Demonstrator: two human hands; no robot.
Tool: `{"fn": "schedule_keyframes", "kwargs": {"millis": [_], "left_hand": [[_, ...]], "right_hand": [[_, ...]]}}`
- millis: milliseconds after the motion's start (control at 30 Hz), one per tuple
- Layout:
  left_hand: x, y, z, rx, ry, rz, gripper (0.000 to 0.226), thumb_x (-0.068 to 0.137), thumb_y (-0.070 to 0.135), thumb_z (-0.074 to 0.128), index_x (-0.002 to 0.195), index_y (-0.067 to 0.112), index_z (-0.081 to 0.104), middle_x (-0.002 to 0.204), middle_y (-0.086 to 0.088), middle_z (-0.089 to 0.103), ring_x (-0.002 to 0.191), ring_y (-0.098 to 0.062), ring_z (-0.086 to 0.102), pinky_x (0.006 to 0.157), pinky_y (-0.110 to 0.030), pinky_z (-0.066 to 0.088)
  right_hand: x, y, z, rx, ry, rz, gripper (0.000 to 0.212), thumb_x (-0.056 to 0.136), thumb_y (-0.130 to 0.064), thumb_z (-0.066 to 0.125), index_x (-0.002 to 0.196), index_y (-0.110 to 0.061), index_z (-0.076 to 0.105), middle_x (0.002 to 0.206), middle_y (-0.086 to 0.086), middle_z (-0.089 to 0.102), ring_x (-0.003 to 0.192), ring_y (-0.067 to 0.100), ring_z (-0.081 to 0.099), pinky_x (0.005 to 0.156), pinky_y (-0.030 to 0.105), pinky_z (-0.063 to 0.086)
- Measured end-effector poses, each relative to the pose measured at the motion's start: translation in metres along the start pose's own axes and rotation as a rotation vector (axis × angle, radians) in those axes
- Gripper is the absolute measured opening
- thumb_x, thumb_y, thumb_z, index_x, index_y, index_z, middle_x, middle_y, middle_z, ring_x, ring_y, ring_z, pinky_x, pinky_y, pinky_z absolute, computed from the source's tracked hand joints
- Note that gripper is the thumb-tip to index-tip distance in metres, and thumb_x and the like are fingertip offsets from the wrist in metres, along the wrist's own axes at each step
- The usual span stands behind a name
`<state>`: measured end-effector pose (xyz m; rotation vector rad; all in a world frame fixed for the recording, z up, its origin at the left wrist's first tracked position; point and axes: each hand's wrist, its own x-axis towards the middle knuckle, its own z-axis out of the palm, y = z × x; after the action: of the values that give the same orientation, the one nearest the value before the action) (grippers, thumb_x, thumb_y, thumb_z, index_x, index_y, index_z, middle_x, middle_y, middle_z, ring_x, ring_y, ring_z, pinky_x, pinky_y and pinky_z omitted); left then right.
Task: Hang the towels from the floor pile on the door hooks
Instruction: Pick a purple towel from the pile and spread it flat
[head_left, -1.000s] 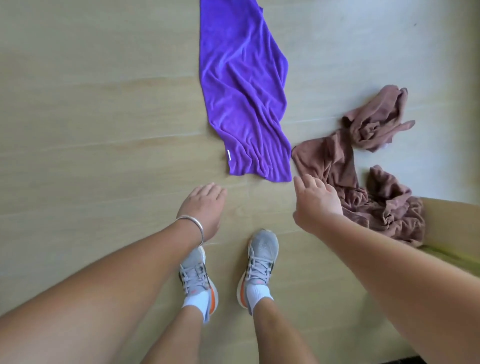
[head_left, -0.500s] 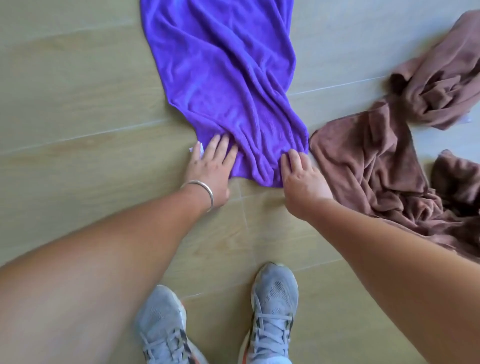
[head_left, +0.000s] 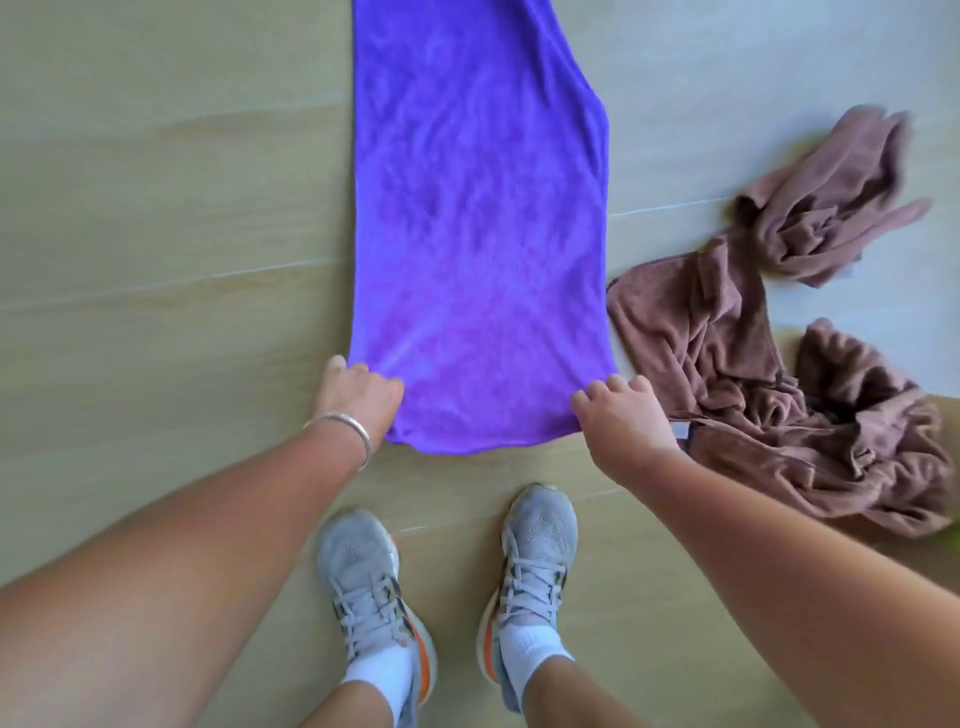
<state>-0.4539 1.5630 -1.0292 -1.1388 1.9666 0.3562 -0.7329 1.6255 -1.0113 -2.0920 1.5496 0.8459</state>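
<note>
Head view: both hands pinch the purple towel (head_left: 478, 234) by its near corners, left hand (head_left: 358, 397) at 9 o'clock, right hand (head_left: 623, 421) at 3. It's spread on the floor (head_left: 156, 234), looks soft, light and floppy, so corners seem the best grab. Brown towels (head_left: 779, 374) sit crumpled at 3 o'clock.

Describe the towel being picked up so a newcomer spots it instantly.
Start at the pale wood-look floor ahead of the grey sneakers. The bright purple terry towel runs straight away from the feet, its near corners pinched by the left hand and right hand. Unlike the crumpled brown towels on its right, it is spread smooth.
</note>
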Motion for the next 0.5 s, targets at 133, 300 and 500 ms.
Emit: {"fn": "schedule_keyframes", "kwargs": {"millis": [133,300,500], "left_hand": [[-0.083,-0.004,0.007,0.025,-0.115,0.086,0.025,0.093,0.012,0.044,0.111,0.024,0.058,0.110,0.004,0.066,0.111,-0.020,0.058,0.088,-0.034,0.033],[-0.154,-0.042,-0.013,-0.007,-0.152,0.117,0.023,0.092,0.019,0.047,0.106,0.023,0.064,0.108,0.001,0.066,0.109,-0.023,0.058,0.084,-0.034,0.036],[-0.182,-0.145,-0.108,-0.061,-0.010,-0.082,0.029,0.091,0.015,0.042,0.105,0.028,0.063,0.106,0.003,0.067,0.108,-0.023,0.060,0.085,-0.031,0.041]], "right_hand": [[-0.064,-0.024,-0.024,-0.009,-0.145,-0.043,0.027,0.085,-0.013,0.043,0.109,-0.020,0.055,0.107,0.003,0.057,0.104,0.027,0.051,0.083,0.038,0.034],[-0.100,-0.035,-0.079,-0.059,-0.176,-0.073,0.030,0.083,-0.015,0.044,0.104,-0.022,0.064,0.107,0.003,0.055,0.104,0.026,0.047,0.083,0.038,0.034],[-0.074,-0.008,-0.217,0.010,0.071,0.036,0.026,0.083,-0.022,0.043,0.099,-0.026,0.062,0.104,-0.006,0.061,0.110,0.021,0.049,0.091,0.034,0.032]]}}
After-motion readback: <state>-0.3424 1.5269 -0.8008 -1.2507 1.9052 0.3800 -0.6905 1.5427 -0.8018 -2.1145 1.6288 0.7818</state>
